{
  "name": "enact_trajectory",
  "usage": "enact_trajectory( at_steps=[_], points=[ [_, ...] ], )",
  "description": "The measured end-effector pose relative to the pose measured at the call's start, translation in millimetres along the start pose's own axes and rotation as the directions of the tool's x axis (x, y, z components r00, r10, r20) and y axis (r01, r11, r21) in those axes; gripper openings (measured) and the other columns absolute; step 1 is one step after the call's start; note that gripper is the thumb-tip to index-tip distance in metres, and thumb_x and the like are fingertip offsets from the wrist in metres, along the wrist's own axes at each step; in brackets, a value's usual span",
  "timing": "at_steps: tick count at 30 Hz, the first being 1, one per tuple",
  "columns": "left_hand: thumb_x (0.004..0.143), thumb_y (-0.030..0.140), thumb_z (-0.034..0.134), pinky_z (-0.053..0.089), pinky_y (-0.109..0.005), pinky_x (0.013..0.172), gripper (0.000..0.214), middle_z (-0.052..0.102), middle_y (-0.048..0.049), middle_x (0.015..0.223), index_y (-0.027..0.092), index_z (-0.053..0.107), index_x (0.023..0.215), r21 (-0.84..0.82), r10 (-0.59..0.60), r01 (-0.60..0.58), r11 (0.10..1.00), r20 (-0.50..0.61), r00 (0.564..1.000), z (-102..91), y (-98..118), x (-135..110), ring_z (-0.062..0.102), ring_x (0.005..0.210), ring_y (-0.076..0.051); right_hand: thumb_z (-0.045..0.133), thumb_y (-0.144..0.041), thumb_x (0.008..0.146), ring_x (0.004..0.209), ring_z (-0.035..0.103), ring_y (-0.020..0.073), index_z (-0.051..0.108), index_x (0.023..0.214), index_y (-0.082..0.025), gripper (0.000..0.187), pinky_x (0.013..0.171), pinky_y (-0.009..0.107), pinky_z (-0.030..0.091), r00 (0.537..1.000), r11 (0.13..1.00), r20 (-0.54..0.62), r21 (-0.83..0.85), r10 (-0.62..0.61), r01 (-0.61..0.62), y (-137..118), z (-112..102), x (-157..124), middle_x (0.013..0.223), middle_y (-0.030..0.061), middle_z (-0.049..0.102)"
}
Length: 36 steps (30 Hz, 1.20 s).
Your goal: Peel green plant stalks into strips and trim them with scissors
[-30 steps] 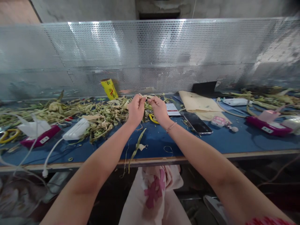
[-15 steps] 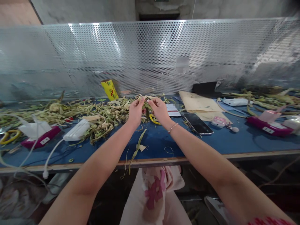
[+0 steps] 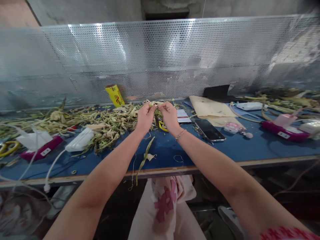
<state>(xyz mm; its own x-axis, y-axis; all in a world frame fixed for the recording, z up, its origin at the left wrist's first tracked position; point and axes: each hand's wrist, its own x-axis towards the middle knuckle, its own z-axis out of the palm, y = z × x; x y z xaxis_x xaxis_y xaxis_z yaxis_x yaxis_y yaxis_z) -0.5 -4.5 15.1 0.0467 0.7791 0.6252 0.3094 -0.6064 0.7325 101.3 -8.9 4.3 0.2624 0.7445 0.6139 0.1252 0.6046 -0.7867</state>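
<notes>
Dried plant piece (image 3: 157, 119), small and greenish, sits between the fingertips of both hands over the middle of the table (image 3: 190, 156), nearer its back edge than its front. The left hand (image 3: 145, 116) and the right hand (image 3: 168, 116) face each other, each grip narrow, thumb drawn to forefinger, apparently pinching the piece; the fingers cover most of it, so exactly where each pinch falls is hard to tell.

For such fine handling, two light pinches set close together should give the best control: brittle matter is likely to crumble under a hard squeeze, and a wide span would let it bend. Steady wrists and small finger movements suit it better than pulling from the elbows.

The heap of dried plants (image 3: 112, 123) lies just to the left, so loose ends could snag; a little lift would help. A yellow loop (image 3: 162, 127) lies below the right hand, best left untouched. The phone (image 3: 210, 130) rests farther right, and a long plant strip (image 3: 145, 156) overhangs the front edge, where a forearm could brush it off.
</notes>
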Motion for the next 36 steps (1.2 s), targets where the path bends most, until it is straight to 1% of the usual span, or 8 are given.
enact_trajectory(
  at_steps=[4,7,14,22,27,31,34,36],
  points=[
    [0.077,0.031,0.051,0.022,-0.023,0.047,0.032,0.028,0.0063,0.044,0.018,0.032,0.055,0.104,0.146,-0.148,0.983,0.025,0.989,-4.1,1.4,-0.6,0.028,0.044,-0.007,0.049,-0.021,0.075,0.051,0.031,0.0061,0.038,0.058,-0.018,0.020,0.051,0.021,0.027,0.999,0.997,0.007,0.064,0.039,-0.039,2.4,1.0,-0.1,0.052,-0.0072,0.034],
    [0.078,0.028,0.051,0.021,-0.024,0.048,0.031,0.027,0.0062,0.046,0.018,0.032,0.055,0.103,0.165,-0.165,0.981,0.004,0.986,-5.6,3.6,-2.4,0.026,0.045,-0.008,0.049,-0.021,0.075,0.049,0.029,0.0056,0.038,0.059,-0.019,0.020,0.049,0.021,0.026,0.999,0.993,0.023,0.107,0.049,-0.051,3.0,2.0,0.8,0.052,-0.0074,0.032],
    [0.077,0.034,0.053,0.024,-0.023,0.049,0.033,0.029,0.0053,0.049,0.018,0.034,0.055,-0.073,0.019,-0.033,0.997,-0.182,0.983,1.7,-5.4,1.4,0.031,0.048,-0.008,0.051,-0.023,0.075,0.044,0.026,0.0043,0.037,0.061,-0.019,0.021,0.044,0.019,0.021,0.994,0.987,0.077,0.136,0.074,-0.083,-0.5,1.2,3.0,0.049,-0.0083,0.028],
    [0.071,0.043,0.058,0.023,-0.020,0.043,0.038,0.028,0.0063,0.045,0.018,0.035,0.054,-0.327,-0.152,0.084,0.941,-0.189,0.970,7.5,-17.3,2.5,0.030,0.042,-0.006,0.052,-0.021,0.075,0.044,0.027,0.0038,0.037,0.059,-0.019,0.022,0.043,0.018,0.022,0.993,0.987,0.103,0.145,0.057,-0.071,-3.7,-2.1,1.2,0.049,-0.0081,0.029],
    [0.068,0.047,0.060,0.027,-0.020,0.042,0.038,0.031,0.0056,0.046,0.017,0.040,0.055,-0.372,-0.207,0.163,0.914,-0.080,0.975,4.4,-22.1,5.0,0.034,0.042,-0.006,0.055,-0.029,0.076,0.039,0.026,0.0034,0.036,0.063,-0.020,0.024,0.038,0.018,0.020,0.979,0.964,0.111,0.186,0.169,-0.188,6.7,-1.7,1.0,0.046,-0.0097,0.026],
    [0.072,0.053,0.052,0.035,-0.020,0.047,0.039,0.045,0.0018,0.055,0.016,0.049,0.061,-0.494,-0.340,0.353,0.794,0.119,0.933,1.3,-23.5,9.5,0.043,0.048,-0.007,0.046,-0.034,0.081,0.030,0.023,0.0038,0.032,0.065,-0.022,0.024,0.032,0.017,0.018,0.909,0.853,0.179,0.318,0.375,-0.415,17.1,2.1,1.1,0.040,-0.0121,0.023],
    [0.071,0.047,0.056,0.040,-0.022,0.054,0.032,0.052,-0.0003,0.063,0.014,0.055,0.070,-0.552,-0.365,0.462,0.694,0.283,0.887,-0.7,-20.7,9.7,0.049,0.055,-0.008,0.045,-0.036,0.081,0.028,0.025,0.0036,0.032,0.064,-0.022,0.026,0.031,0.016,0.020,0.902,0.835,0.164,0.340,0.400,-0.432,20.3,2.3,3.0,0.038,-0.0127,0.025],
    [0.069,0.042,0.059,0.043,-0.024,0.059,0.029,0.055,-0.0009,0.067,0.014,0.056,0.075,-0.566,-0.329,0.459,0.685,0.322,0.888,-2.0,-19.4,8.1,0.052,0.058,-0.009,0.046,-0.036,0.081,0.028,0.027,0.0035,0.034,0.064,-0.022,0.025,0.031,0.016,0.021,0.907,0.852,0.140,0.309,0.398,-0.422,21.4,1.0,5.0,0.038,-0.0125,0.028]
  ],
)
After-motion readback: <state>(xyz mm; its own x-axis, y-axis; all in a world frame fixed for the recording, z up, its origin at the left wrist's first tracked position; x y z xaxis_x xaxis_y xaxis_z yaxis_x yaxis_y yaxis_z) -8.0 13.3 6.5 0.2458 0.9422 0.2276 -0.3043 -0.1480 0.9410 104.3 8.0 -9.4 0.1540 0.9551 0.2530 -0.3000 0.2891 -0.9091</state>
